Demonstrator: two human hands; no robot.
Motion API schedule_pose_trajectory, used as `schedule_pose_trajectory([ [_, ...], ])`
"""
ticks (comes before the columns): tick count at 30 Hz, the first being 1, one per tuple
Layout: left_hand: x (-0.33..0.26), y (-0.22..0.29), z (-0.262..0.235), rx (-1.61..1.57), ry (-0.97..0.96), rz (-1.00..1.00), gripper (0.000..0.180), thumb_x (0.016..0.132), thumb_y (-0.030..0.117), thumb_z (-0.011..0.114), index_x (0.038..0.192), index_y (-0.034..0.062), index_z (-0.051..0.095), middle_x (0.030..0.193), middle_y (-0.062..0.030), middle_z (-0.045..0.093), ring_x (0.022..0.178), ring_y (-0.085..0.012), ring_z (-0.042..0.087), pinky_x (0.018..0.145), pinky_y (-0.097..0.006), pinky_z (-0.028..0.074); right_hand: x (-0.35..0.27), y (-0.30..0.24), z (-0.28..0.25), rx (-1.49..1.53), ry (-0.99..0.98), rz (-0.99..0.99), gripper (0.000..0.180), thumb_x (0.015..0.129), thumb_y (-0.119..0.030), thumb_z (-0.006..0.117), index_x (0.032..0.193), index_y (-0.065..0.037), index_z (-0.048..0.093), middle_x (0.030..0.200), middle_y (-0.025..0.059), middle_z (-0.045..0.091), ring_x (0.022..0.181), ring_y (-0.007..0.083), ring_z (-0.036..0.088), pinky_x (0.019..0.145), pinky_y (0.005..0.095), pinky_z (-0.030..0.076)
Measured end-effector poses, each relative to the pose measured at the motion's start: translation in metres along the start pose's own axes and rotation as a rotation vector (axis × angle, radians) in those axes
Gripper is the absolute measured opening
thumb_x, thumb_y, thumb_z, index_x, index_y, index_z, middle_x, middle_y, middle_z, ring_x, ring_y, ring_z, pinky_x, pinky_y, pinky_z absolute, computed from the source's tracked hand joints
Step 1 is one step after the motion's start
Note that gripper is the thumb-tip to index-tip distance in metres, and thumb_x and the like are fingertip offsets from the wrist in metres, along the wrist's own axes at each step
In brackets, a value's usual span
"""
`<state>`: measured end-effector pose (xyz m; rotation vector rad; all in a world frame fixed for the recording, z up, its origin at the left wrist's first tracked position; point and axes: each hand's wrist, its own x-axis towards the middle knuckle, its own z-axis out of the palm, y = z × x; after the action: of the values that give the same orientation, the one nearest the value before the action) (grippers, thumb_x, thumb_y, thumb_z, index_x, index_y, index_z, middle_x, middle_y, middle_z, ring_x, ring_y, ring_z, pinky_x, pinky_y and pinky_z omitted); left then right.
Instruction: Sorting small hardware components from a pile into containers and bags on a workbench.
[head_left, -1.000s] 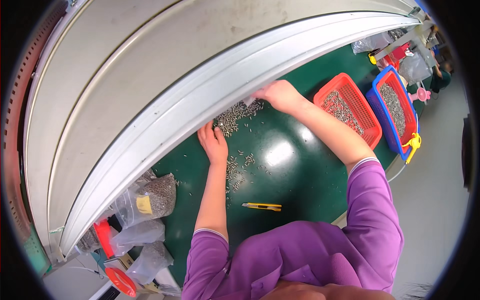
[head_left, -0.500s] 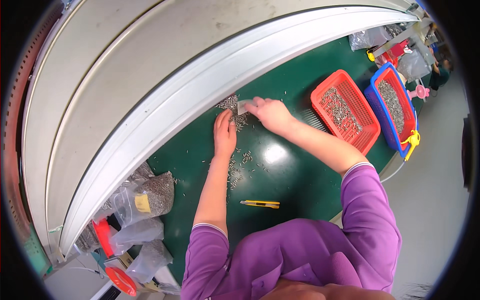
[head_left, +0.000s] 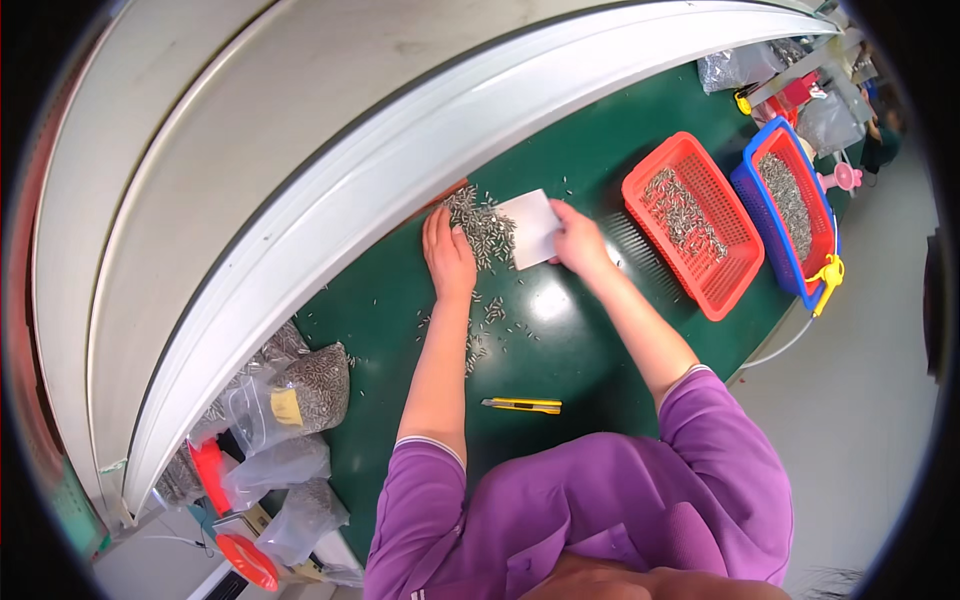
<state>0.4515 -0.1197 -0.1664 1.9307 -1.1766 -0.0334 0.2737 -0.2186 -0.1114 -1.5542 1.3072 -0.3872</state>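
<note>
A heap of small metal pins (head_left: 486,232) lies on the green table by the white rail. My left hand (head_left: 449,258) rests at the heap's left side, palm down with fingers stretched out against the pins. In my right hand (head_left: 580,240) is a flat white card (head_left: 531,229), pinched by its right edge. The card's left edge meets the heap, and some pins lie at or over that edge. More loose pins (head_left: 493,309) are scattered nearer to me, beside my left forearm.
A red basket (head_left: 739,282) with pins stands to the right, beside a blue basket (head_left: 747,190) with a red one inside. A yellow cutter knife (head_left: 522,405) lies near me. Plastic bags of pins (head_left: 318,386) sit at the left. The white rail (head_left: 330,215) bounds the table's far side.
My right hand has drawn back to the right, and the card now lies flatter, with its face showing. The pin heap has spread toward the card. My left hand stays beside the heap.
</note>
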Motion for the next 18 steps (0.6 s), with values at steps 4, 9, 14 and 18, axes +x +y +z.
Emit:
schedule_pose_trajectory([
  [4,-0.001,0.006,0.006,-0.171,-0.032,-0.074,0.031,0.09,0.011,0.04,0.115,-0.0037,0.053,0.121,-0.0183,0.053,0.114,-0.0346,0.046,0.101,-0.042,0.034,-0.009,-0.012,0.044,0.156,-0.069,-0.035,0.052,0.072,0.007,0.044,0.121,-0.007,0.054,0.087,0.0167,0.066,0.061,0.0226,0.065,0.052,0.0328,0.053],
  [9,-0.003,0.027,0.008,-0.372,0.067,-0.266,0.031,0.092,0.01,0.038,0.117,-0.0011,0.053,0.122,-0.0176,0.052,0.116,-0.0303,0.047,0.101,-0.036,0.034,-0.018,0.0,0.08,0.501,-0.148,0.021,0.052,0.077,0.011,0.037,0.123,-0.007,0.051,0.105,0.0147,0.062,0.079,0.024,0.066,0.059,0.0321,0.058],
  [14,-0.008,0.059,0.003,-0.383,0.06,-0.218,0.032,0.091,0.007,0.038,0.119,-0.0037,0.049,0.127,-0.0186,0.046,0.118,-0.0333,0.043,0.102,-0.039,0.033,-0.03,0.01,0.061,0.89,-0.26,0.137,0.052,0.078,0.013,0.037,0.127,-0.004,0.043,0.113,0.0104,0.059,0.094,0.0231,0.063,0.067,0.0329,0.059],
  [18,-0.005,0.114,0.007,-0.422,-0.027,-0.177,0.033,0.09,0.008,0.04,0.119,-0.0073,0.047,0.127,-0.0218,0.043,0.12,-0.0352,0.04,0.103,-0.04,0.032,-0.046,0.009,0.012,0.926,-0.216,0.151,0.051,0.079,0.013,0.04,0.127,-0.004,0.044,0.112,0.0099,0.06,0.094,0.0215,0.063,0.07,0.035,0.058],
])
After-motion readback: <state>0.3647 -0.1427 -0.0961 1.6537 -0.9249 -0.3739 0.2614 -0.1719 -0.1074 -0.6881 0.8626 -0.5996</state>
